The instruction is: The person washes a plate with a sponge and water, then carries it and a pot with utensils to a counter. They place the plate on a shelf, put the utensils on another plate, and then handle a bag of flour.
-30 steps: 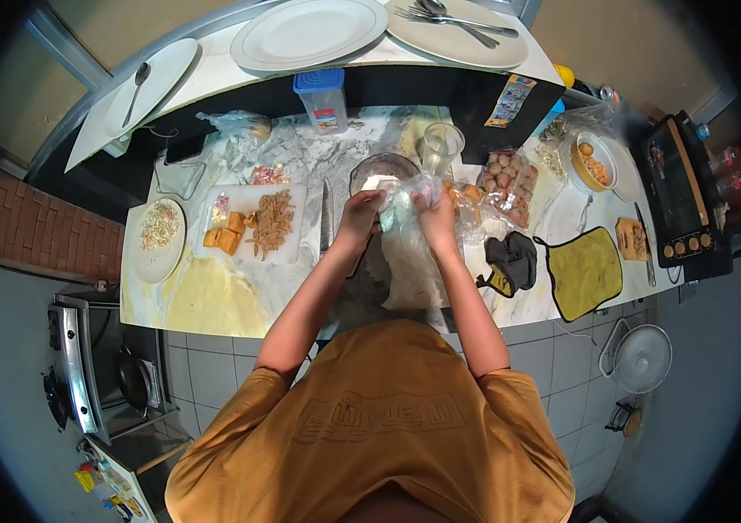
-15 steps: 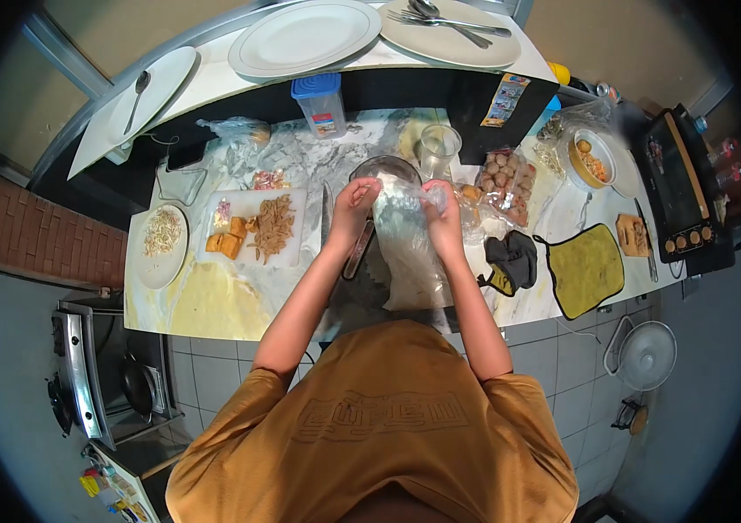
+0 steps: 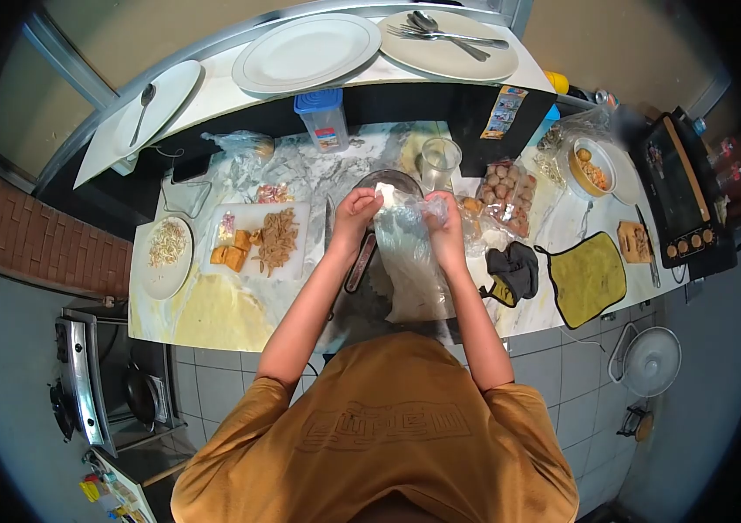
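A clear plastic bag [image 3: 411, 275] hangs between my hands in the middle of the counter, its lower end near the front edge. My left hand [image 3: 355, 216] pinches the bag's upper left corner, where a whitish patch shows at the fingertips. On the other side, my right hand [image 3: 445, 232] is closed around the bunched upper right part. Behind the bag is a round pan [image 3: 379, 177], partly hidden by it and my hands. The pan's dark handle [image 3: 360, 263] points toward me beside my left forearm.
At left are a cutting board [image 3: 296, 261] with cut food and a plate [image 3: 161, 284] of pale shreds. Rightward lie a bag of meatballs [image 3: 507, 190], dark mitts [image 3: 510, 272], a green cloth [image 3: 586, 277] and a toaster oven [image 3: 688, 196]. A clear glass [image 3: 440, 157] stands behind the bag.
The whole view has shifted slightly, so the counter sits a little lower. My left fingertips have tilted, and more of the whitish patch shows. Both hands keep their hold on the bag.
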`<state>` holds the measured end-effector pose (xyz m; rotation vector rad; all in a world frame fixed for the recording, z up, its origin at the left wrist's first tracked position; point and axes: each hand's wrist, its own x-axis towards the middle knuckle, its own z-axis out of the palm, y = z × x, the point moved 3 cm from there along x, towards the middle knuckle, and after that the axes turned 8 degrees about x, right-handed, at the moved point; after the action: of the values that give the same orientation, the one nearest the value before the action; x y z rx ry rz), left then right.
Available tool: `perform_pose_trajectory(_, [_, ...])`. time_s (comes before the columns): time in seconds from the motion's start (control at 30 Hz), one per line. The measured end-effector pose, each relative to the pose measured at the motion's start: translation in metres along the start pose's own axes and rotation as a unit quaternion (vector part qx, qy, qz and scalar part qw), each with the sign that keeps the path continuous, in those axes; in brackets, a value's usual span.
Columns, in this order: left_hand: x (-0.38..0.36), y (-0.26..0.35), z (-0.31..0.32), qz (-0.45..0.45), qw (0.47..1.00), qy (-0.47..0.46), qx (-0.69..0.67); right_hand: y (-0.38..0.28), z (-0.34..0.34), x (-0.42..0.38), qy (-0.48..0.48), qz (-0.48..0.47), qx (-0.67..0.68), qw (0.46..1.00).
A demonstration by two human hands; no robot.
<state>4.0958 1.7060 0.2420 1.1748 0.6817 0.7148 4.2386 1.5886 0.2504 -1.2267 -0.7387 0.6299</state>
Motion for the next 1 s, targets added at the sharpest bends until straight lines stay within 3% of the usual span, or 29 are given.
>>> perform_pose_trajectory(1.0, [-0.024, 0.023, 0.005, 0.076, 0.995, -0.003, 0.067, -0.014, -0.018, -0.022, 0.022, -0.033, 0.051, 0.998])
